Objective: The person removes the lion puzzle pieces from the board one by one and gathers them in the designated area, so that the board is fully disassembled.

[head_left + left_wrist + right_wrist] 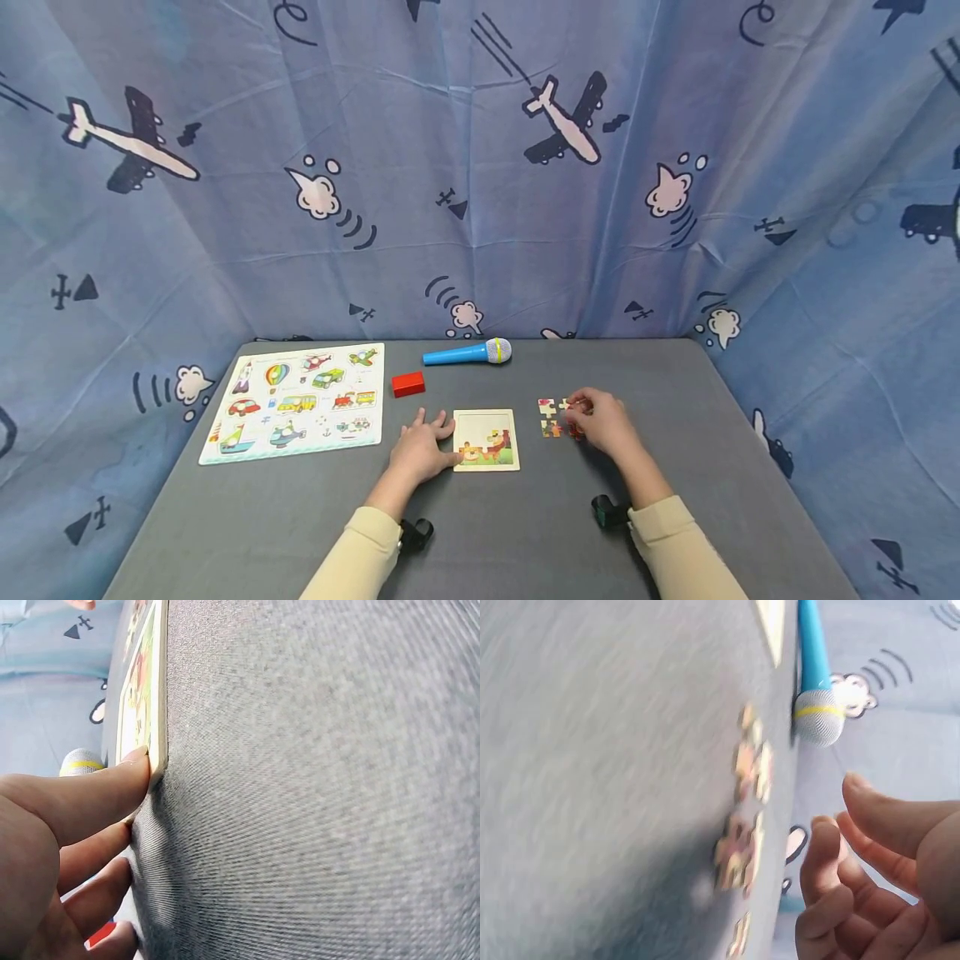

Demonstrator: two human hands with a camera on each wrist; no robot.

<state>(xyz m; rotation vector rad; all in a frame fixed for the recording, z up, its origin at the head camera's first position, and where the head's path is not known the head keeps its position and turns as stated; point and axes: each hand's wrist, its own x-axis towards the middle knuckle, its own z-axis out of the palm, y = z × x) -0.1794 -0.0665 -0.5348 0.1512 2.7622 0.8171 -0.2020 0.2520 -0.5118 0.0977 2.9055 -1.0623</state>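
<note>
A small square puzzle tray (486,419) lies at the middle of the table, with joined animal pieces along its lower part. My left hand (422,450) is at its left side, fingers spread on the table and thumb touching the tray's edge; the left wrist view shows the thumb (112,787) on the corner. Over several loose puzzle pieces (551,428) to the right hovers my right hand (602,423), covering some of them in the head view. In the right wrist view its fingers are loosely bent, thumb (885,817) apart from them, nothing held; the pieces (744,769) lie below.
Behind the tray lies a blue toy microphone (457,355) with a grey head. A red block (408,384) sits left of it. A large picture board (300,433) with vehicles covers the table's left side. A patterned blue curtain (420,208) hangs behind the grey table (525,533).
</note>
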